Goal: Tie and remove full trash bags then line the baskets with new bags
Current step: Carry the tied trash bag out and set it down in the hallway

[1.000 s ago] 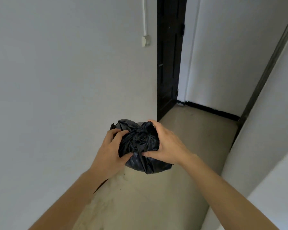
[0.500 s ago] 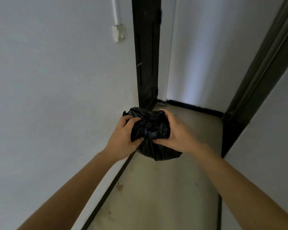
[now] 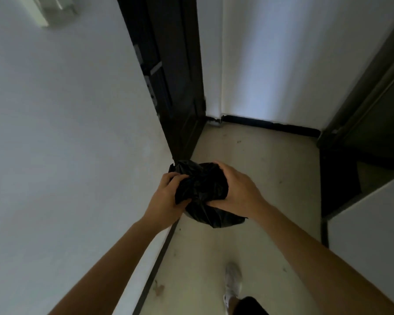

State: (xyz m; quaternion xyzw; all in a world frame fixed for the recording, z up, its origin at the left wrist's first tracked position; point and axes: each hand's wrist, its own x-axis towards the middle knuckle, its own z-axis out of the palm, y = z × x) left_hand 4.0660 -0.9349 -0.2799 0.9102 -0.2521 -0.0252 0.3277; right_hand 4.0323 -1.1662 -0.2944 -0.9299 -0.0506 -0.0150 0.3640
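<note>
A crumpled black trash bag (image 3: 203, 185) is held in front of me above the hallway floor, bunched into a ball. My left hand (image 3: 167, 198) grips its left side with fingers curled into the plastic. My right hand (image 3: 239, 189) wraps over its top and right side. A loose fold of the bag hangs below my right wrist. No basket is in view.
A white wall (image 3: 66, 133) runs close on my left. A dark door frame (image 3: 168, 76) stands ahead on the left, and another dark doorway (image 3: 362, 133) opens on the right. My foot in a light shoe (image 3: 232, 285) is on the beige floor (image 3: 259, 167).
I have walked forward along the hallway; the door frames are nearer and the view tilts down. Both hands keep the same grip on the bag. My foot has come into view.
</note>
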